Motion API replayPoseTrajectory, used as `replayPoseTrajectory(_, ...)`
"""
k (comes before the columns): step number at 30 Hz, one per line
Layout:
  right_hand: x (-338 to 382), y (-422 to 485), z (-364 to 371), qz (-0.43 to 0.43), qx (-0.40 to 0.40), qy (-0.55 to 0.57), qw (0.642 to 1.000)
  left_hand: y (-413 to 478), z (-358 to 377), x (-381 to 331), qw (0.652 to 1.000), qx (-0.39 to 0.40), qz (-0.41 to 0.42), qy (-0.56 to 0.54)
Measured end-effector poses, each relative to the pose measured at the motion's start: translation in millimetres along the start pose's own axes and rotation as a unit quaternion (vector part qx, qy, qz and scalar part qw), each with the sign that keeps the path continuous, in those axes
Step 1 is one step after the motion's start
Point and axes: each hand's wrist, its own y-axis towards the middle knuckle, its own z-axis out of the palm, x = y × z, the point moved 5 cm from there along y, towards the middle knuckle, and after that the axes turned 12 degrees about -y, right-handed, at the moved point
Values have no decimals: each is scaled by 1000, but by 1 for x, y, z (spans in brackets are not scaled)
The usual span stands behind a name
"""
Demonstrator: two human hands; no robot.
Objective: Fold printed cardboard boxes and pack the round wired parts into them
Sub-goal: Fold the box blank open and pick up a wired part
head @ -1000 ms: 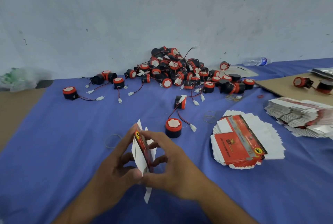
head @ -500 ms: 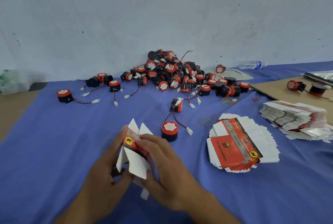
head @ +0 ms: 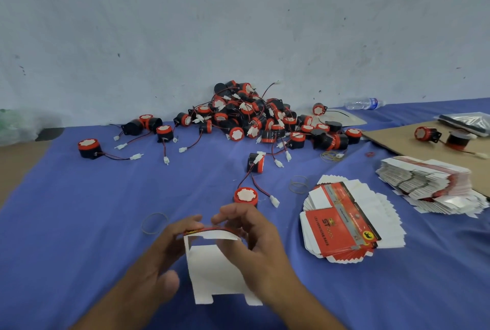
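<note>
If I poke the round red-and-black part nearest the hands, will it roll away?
Probably not: the round red-and-black wired part stands on its flat end, so it would likely slide. Tipped on its side it might roll. Its thin wire with the white plug looks floppy and would probably trail behind.

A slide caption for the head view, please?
Left hand and right hand fold a printed box; wired parts piled behind.

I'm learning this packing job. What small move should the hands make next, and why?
Probably squeeze the box blank open into a square tube: the left hand and right hand hold its top edge, and its white flaps hang unfolded.
</note>
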Motion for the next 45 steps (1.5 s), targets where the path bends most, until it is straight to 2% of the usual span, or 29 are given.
replayPoseTrajectory(7,-3,2,4,74,19,-55,996,0,0,1,996,-75,-41,10)
replayPoseTrajectory(11,-1,2,3,62,35,-96,993,-1,0,-4,997,-59,-44,32)
replayPoseTrajectory(15,-1,3,3,83,47,1,995,-1,7,-7,998,-32,-60,-15)
replayPoseTrajectory(20,6,-3,15,8,129,34,991,0,4,-10,992,-118,-30,28)
replayPoseTrajectory(26,2,-3,20,19,242,84,966,-1,5,-12,988,-145,-15,50)
replayPoseTrajectory(29,3,-6,22,10,272,130,953,-3,0,-12,981,-193,-25,18)
replayPoseTrajectory(35,4,-5,17,-17,269,73,960,-4,-5,-8,972,-231,-41,-13)
replayPoseTrajectory(37,-2,-2,20,-5,247,45,968,-5,-6,-5,974,-220,-48,-11)
replayPoseTrajectory(40,-9,2,20,25,173,51,983,0,5,1,986,-154,-64,-12)
replayPoseTrajectory(42,-12,7,13,56,109,91,988,0,10,0,989,-139,-54,-21)
replayPoseTrajectory(45,-15,10,8,68,75,148,984,-4,25,-7,996,-20,9,90)
